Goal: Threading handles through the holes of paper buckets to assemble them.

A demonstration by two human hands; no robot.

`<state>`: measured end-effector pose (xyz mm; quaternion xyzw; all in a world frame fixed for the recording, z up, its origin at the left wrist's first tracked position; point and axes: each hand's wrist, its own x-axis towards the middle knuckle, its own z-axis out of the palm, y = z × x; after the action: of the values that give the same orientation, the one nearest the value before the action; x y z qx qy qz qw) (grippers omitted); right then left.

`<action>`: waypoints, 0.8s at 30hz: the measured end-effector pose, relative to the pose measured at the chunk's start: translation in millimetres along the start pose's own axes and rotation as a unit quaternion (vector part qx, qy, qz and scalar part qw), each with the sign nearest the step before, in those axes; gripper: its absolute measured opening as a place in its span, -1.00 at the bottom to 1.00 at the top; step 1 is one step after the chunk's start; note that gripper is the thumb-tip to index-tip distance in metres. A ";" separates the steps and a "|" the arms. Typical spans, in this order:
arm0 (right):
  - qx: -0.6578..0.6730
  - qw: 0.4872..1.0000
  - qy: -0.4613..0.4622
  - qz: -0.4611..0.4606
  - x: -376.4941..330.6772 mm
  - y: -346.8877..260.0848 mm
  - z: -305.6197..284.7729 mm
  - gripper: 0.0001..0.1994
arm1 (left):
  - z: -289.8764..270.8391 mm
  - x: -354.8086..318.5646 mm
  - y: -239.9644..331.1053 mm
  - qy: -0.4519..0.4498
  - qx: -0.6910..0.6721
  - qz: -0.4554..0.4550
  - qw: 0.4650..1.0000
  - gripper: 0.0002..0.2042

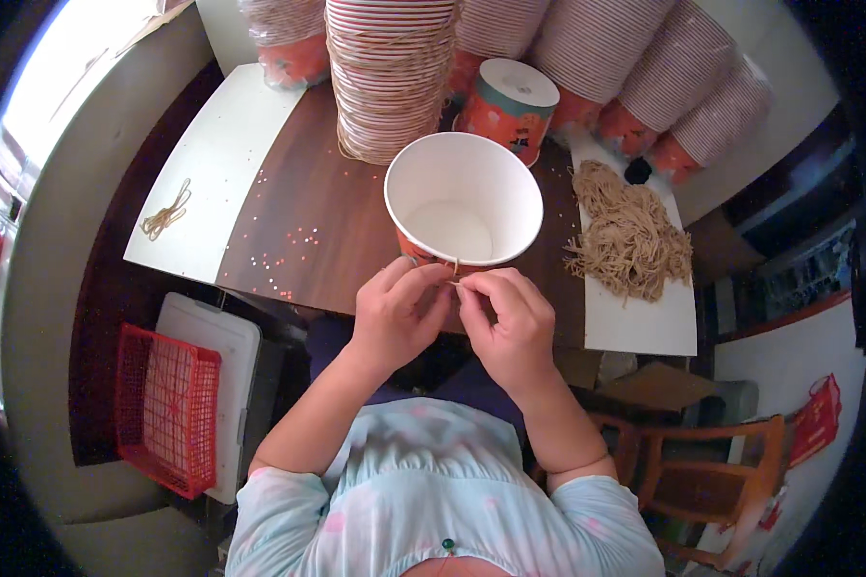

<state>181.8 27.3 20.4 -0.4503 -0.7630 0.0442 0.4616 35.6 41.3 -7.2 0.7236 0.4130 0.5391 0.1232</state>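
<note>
- One round paper bucket (464, 197), smooth white inside and orange outside, sits on the wood-grain tabletop (308, 207).
- Your left hand (401, 313) and right hand (510, 317) pinch a thin tan cord (456, 266) by its near rim.
- Fibrous, tangled tan strings (630, 236) heap farther right.

Mouth-up tub (464, 188) (white inside); tan cord (456, 265) at near side.

Both hands (401, 313) pinch thin cord (456, 263) beside a bucket (413, 183).
</note>
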 end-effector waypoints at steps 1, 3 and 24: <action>0.000 1.000 0.000 0.001 -0.4 -1.6 -0.8 -0.86 | 0.4 -0.8 0.5 -0.002 -0.014 -0.019 1.000 -0.78; -0.017 1.000 0.002 -0.023 -2.0 -4.3 -1.4 -0.86 | 0.5 -1.8 0.5 -0.005 -0.029 -0.038 0.999 -0.79; 0.045 0.991 0.037 0.124 -3.5 4.6 35.0 -0.92 | 1.7 -11.8 1.8 0.060 -0.266 -0.311 0.910 -0.91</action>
<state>159.3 39.7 -4.1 -0.5217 -0.6808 0.1192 0.5001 37.0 32.1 -14.7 0.4649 0.4655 0.6058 0.4473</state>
